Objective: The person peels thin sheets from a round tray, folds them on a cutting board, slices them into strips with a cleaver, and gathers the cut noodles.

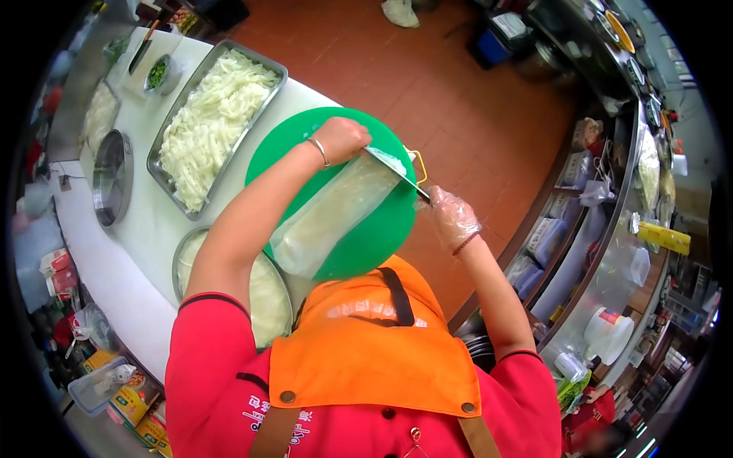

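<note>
White roll (334, 217), seemingly against left hand (341, 142)

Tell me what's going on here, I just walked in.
A person is working with a pale, translucent sheet that lies on a round green board. The right hand, in a clear plastic glove, holds a knife across the sheet's far end. The left hand is by the knife's tip; exactly what its fingers grip is hidden. To the left, a metal tray holds a heap of pale strips.
</note>
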`<state>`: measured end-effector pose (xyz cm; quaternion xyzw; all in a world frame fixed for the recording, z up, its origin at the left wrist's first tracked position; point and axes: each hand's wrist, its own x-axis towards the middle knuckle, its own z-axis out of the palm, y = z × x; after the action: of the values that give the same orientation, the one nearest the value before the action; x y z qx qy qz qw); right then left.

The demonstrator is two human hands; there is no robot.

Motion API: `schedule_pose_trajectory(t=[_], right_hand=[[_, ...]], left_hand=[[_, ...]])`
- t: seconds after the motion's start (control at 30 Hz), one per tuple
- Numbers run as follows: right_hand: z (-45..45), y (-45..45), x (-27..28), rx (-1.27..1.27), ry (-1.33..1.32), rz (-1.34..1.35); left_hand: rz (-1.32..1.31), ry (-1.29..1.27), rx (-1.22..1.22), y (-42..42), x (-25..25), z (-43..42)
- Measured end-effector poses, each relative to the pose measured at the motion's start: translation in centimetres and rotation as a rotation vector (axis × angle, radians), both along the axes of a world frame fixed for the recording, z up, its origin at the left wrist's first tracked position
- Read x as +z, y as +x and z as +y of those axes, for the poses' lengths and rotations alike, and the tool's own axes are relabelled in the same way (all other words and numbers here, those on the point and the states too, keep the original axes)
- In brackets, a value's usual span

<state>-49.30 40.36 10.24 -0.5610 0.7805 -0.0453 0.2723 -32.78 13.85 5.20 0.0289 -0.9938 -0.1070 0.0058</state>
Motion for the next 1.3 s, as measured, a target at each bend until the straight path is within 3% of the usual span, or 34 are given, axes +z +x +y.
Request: schedule_pose_trajectory(t=[0.13, 0.23, 0.37, 0.47, 0.57, 0.63, 0.87, 1.0, 1.1, 1.23, 1.3], right_hand=[[-0.1, 0.0, 0.2, 0.0, -0.021, 0.013], [-0.3, 0.6, 3.6, 0.007, -0.05, 0.012], [-0.2, 1.7, 0.9, -0.004, 0.09, -0.01], [-0.2, 1.7, 0.6, -0.038, 0.028, -0.009], [0.0, 2.2, 3.6, -0.028, 0.005, -0.001], [0.7, 2.3, -0.3, -0.001, -0.023, -0.039], [-0.1, 4.2, 3.5, -0.012, 0.078, 0.024], [-0.9, 4.7, 1.2, -0.035, 0.089, -0.033], [-0.2, 5.2, 3.7, 0.013, 0.045, 0.054], [0.2, 5.8, -0.7, 0.028, 0.055, -0.028], [0.0, 6.0, 1.6, 0.017, 0.057, 0.011]], left_hand=[[-0.015, -0.022, -0.016, -0.2, 0.1, -1.0], [0.069, -0.036, 0.053, 0.0, 2.8, -0.5], [-0.016, -0.021, 0.046, 1.4, 0.4, 0.7], [-0.038, 0.0, 0.051, 0.9, -0.2, -0.3], [0.091, -0.002, 0.045, 1.3, 3.1, 0.1], [-0.02, -0.013, 0.053, 1.8, 0.8, 0.4], [0.047, 0.024, 0.081, 3.3, 1.9, 0.8], [0.015, -0.024, 0.055, 3.6, 0.8, 0.2], [0.06, -0.018, 0.088, 4.3, 1.0, 0.1], [0.033, -0.013, 0.064, 4.8, -0.1, 0.9], [0.064, -0.007, 0.07, 5.2, 0.1, 1.3]])
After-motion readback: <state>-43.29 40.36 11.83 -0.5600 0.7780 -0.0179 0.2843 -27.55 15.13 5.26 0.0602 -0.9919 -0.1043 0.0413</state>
